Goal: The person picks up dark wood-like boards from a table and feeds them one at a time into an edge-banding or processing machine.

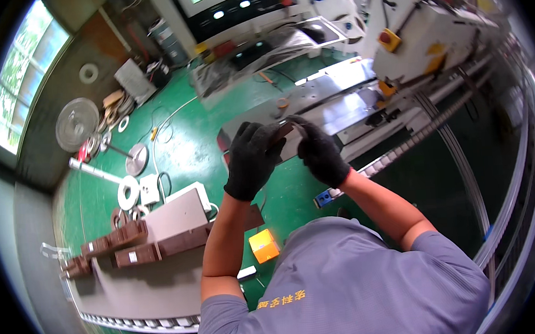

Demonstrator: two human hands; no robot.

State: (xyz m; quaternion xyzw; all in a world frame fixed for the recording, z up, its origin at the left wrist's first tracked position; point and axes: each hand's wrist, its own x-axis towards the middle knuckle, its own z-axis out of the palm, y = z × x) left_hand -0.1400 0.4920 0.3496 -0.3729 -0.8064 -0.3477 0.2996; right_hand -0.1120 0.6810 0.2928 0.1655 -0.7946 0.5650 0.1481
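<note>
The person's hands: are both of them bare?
No, the left hand and the right hand both wear black gloves.

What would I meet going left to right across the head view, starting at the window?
Window → pedestal fan → black-gloved left hand → black-gloved right hand → red emergency-stop button.

Far lt., a tall, bright-paned window (23,78) is seen, w/ a flat white ring (88,73) set to its rt. Nearer, a round, grey wire-caged fan (77,125) is stood. Near ctr., a small, boxy yellow-orange carton (264,245) is placed.
</note>
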